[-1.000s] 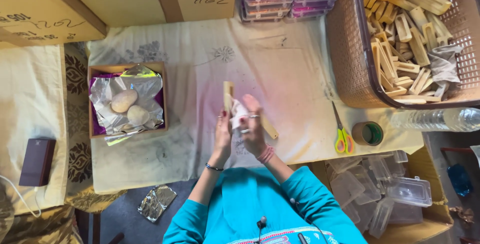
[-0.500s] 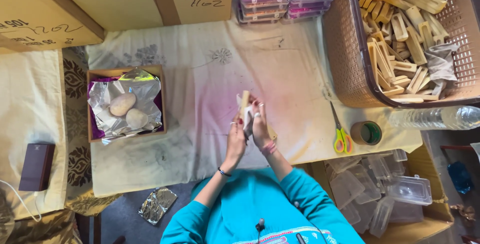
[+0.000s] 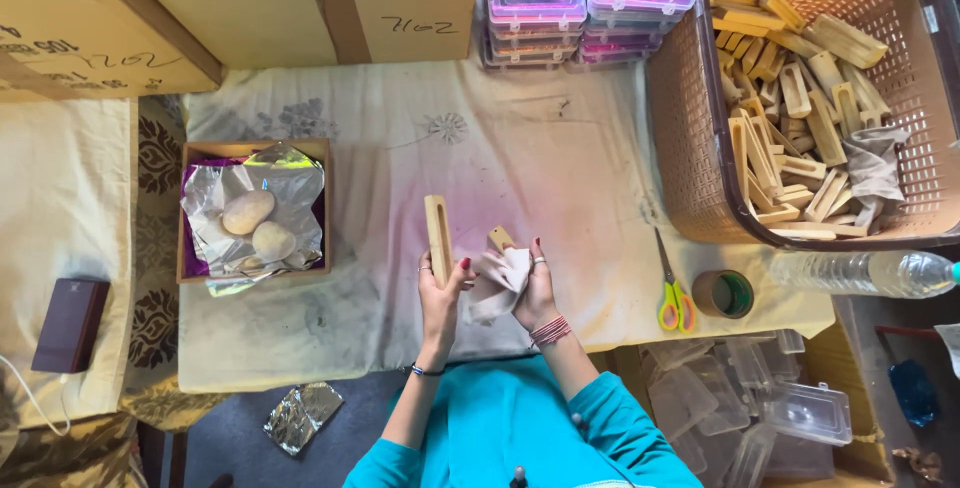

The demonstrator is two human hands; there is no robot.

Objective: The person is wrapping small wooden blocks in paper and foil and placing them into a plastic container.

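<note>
Wooden piece [image 3: 437, 238] stands upright in left hand [image 3: 440, 293] grip; right hand [image 3: 535, 293] clutches white cloth [image 3: 500, 278] beside it.

Bare cloth [image 3: 560, 158] lies open ahead of both hands. To the left a foil-lined box [image 3: 255, 210] blocks the way, to the right the brown basket [image 3: 690, 148], scissors [image 3: 674, 298] and tape roll [image 3: 724, 293]; stacked plastic cases [image 3: 585, 3] close the far edge.

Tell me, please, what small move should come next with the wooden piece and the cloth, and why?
Probably bring the white cloth in the right hand across onto the wooden piece and wipe along it. The left hand holds that piece upright by its lower end, its upper length bare, while the cloth sits bunched just beside it, not yet on it.
</note>
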